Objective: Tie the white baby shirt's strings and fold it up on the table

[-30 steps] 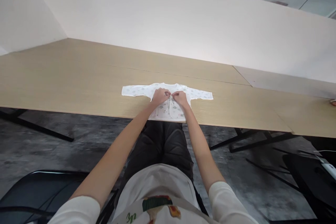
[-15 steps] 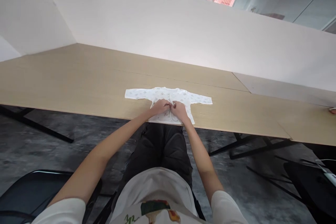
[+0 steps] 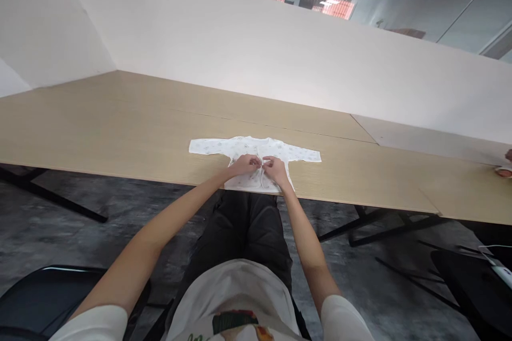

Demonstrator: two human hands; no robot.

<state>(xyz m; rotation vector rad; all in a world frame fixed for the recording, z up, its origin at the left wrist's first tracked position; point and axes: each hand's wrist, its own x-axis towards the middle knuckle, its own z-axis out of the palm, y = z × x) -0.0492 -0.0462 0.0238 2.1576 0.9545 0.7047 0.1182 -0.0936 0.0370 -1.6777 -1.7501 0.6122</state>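
You have the small white patterned shirt (image 3: 276,146) laid on the table (image 3: 140,133), front up, with its sleeves spread out to either side and its lower hem by the table's near edge. Your left hand (image 3: 241,164) and right hand (image 3: 276,169) meet over the middle of its front, fingertips just beside each other at the opening.

The fingers of each hand are drawn in to a narrow pinch, and both seem to have hold of a little of the shirt's front there. Whether it is a tie, a snap or just the edge of the cloth is too small to tell.

The step in hand looks like close fingertip work at that opening, one side against the other. From here, any move calls for both pinches to act together, level and light, so the two edges meet evenly and the front doesn't pucker. Watch your wrists too: they lie over the lower front, and a drag toward you could pull the hem over the edge.
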